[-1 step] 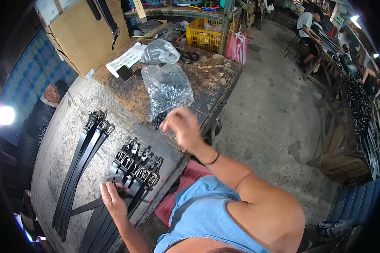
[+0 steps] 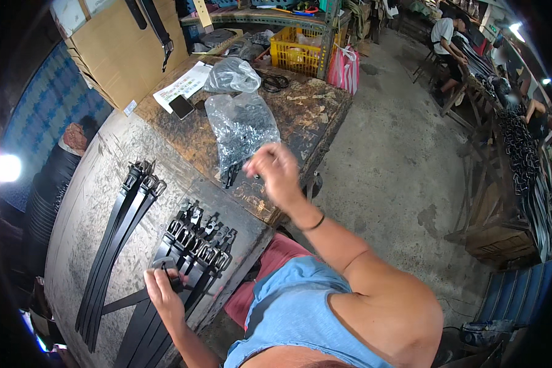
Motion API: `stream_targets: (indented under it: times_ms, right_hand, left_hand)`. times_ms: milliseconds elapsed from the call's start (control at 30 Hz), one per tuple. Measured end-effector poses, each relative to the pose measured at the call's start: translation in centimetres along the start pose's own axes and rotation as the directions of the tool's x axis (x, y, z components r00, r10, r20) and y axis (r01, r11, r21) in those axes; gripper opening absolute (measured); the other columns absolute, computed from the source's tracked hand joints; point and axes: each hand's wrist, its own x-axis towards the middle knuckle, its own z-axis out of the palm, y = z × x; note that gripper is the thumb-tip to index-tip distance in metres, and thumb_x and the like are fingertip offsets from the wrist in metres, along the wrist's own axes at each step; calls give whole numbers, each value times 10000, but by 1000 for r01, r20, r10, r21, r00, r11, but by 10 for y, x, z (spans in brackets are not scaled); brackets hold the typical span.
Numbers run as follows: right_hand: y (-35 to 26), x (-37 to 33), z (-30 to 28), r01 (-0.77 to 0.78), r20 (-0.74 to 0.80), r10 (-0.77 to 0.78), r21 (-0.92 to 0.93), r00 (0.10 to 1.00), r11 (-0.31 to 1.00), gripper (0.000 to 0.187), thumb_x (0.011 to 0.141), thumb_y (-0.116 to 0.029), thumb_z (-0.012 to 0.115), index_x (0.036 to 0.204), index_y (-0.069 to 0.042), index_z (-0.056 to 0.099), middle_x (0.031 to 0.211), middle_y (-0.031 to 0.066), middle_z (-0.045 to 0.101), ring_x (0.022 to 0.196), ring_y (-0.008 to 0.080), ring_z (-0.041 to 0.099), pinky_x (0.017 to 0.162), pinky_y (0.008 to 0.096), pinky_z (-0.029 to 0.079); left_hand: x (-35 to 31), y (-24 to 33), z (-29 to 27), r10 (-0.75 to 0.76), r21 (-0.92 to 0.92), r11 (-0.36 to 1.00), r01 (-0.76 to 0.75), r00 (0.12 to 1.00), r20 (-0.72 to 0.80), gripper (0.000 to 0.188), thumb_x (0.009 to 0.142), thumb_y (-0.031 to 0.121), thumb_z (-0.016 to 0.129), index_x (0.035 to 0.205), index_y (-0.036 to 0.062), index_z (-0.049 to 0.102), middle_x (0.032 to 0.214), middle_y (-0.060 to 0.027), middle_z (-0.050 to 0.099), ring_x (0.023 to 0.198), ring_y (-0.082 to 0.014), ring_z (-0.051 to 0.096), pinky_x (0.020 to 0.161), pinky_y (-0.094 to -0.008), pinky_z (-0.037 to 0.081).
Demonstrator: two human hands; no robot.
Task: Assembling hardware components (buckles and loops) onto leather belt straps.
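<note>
My left hand point(image 2: 165, 295) is closed around the buckle end of a black belt point(image 2: 127, 301), whose strap runs off to the left. Beneath that hand lies a row of black belts point(image 2: 146, 331), their metal buckles point(image 2: 203, 244) bunched at the far end. Over the table edge, my right hand point(image 2: 275, 175) has its fingers curled in, slightly blurred; whatever may be in the fingertips is too small to make out. Just past it lies a clear plastic bag point(image 2: 242, 126) of small black parts, some of them point(image 2: 232, 175) spilling from its mouth.
A second belt bundle point(image 2: 121, 214) lies farther left. On the worn wooden tabletop point(image 2: 313, 116) are a phone point(image 2: 181, 107), a printed sheet point(image 2: 184, 86), another plastic bag point(image 2: 232, 75) and black scissors point(image 2: 275, 82). A yellow crate point(image 2: 295, 52) stands behind. A person point(image 2: 451, 46) sits far right.
My right hand has shifted a little right and away from me, off the bag's mouth. The left hand stays nearly in place on the belt, its buckle end tilted slightly.
</note>
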Motion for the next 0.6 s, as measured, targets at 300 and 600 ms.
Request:
stream_targets:
  times_ms: [300,600]
  right_hand:
    - [56,107,-175,-101,-250,-402,-929,881,356,256,837,-274,679,888,-34,603,738,112,652,716,304,642,682,419,493]
    - [63,68,-134,68,60,-34,-945,998,319,254,843,-185,637,1019,-2,624,996,190,631,944,354,601,838,418,478]
  left_hand:
    - [-35,-9,-34,-32,-180,983,25,999,-34,87,1010,119,444,970,51,406,795,-68,534,599,-139,533,568,-277,489]
    - [-44,-3,-22,-67,-95,994,60,995,-71,146,1026,181,407,1008,40,438,811,-106,621,620,-148,596,599,-273,511]
